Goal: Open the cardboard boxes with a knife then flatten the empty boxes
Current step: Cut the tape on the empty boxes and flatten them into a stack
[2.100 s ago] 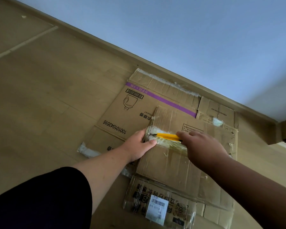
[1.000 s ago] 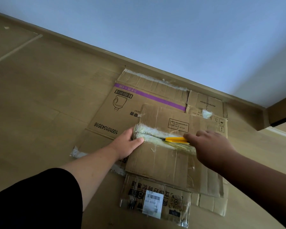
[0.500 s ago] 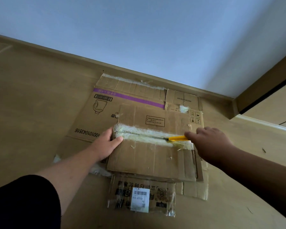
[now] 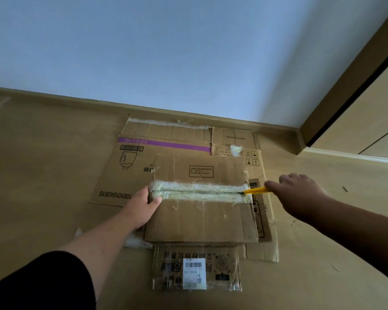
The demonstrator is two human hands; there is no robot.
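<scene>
A taped cardboard box [image 4: 202, 218] lies on the floor on top of flattened cardboard. A strip of pale tape [image 4: 199, 192] runs across its top seam, with a dark slit along its middle. My right hand [image 4: 298, 195] grips a yellow knife [image 4: 255, 190], whose tip is at the right end of the seam. My left hand [image 4: 143, 209] holds the box's left edge at the other end of the tape, thumb on top.
Under the box lie a large flattened carton [image 4: 130, 171] with a purple stripe, and a flat taped carton [image 4: 197, 267] with a white label in front. The wall and baseboard [image 4: 188, 113] run just behind. A door frame [image 4: 345, 90] stands at the right.
My right hand has drawn the knife rightwards along the taped seam, from near the left end to the right end. My left hand stayed on the box's left edge. The camera view shifted.
</scene>
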